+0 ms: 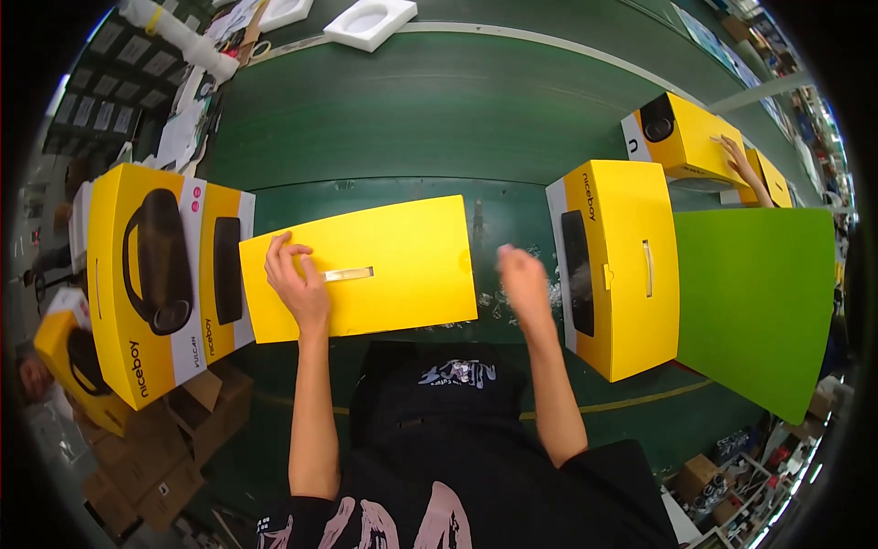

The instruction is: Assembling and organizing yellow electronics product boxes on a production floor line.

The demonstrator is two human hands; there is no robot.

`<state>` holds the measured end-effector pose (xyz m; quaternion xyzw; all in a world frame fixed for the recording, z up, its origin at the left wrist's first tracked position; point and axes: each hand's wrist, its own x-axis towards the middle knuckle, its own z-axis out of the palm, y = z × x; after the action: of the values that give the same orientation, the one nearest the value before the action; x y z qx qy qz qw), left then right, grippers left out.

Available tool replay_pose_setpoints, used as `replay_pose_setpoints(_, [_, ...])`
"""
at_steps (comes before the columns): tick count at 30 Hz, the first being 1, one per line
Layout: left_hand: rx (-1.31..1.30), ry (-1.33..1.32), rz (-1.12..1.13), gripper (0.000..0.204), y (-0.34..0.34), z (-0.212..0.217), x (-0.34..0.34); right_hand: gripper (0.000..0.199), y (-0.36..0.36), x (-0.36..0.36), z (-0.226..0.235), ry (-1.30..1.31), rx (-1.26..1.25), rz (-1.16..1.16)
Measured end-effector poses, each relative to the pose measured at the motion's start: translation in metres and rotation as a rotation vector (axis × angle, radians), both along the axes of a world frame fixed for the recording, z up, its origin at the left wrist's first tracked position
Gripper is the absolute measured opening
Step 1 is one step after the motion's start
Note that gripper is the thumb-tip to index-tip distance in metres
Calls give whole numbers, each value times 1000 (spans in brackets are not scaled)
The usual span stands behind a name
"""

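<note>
Head view shows our flat yellow carton (366, 265) lying at the middle of the frame on the green belt (421, 119), its pale handle strip (348, 274) just right of our left hand (294, 284). That hand rests on the carton's left end, fingers curled loosely, pinning rather than gripping. Our right hand (524, 282) hovers off the carton's right edge, blurred, so we cannot tell how far its fingers are spread; it seems to hold nothing. We judge it best to keep the left palm flat and press evenly. Finished yellow boxes stand at left (155, 274) and right (617, 265); another person's hand (737, 160) touches a box at upper right.
</note>
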<state>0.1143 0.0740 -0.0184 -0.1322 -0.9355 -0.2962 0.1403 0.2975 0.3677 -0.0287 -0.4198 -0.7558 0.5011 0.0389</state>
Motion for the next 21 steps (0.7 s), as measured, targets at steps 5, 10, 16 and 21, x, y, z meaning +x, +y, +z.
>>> replay_pose_setpoints(5, [20, 1, -4, 12, -2, -3, 0, 58, 11, 2, 21, -67, -100, 132])
replay_pose_setpoints(10, [24, -22, -14, 11, 2, -2, 0, 57, -4, -11, 17, -96, -528, 142])
replay_pose_setpoints(16, [6, -4, -15, 12, 2, -3, -2, 38, 0, -24, 23, -122, -778, 107])
replay_pose_setpoints(21, [27, -18, -15, 9, 3, -3, -3, 29, 4, -25, 19, -31, -898, 63])
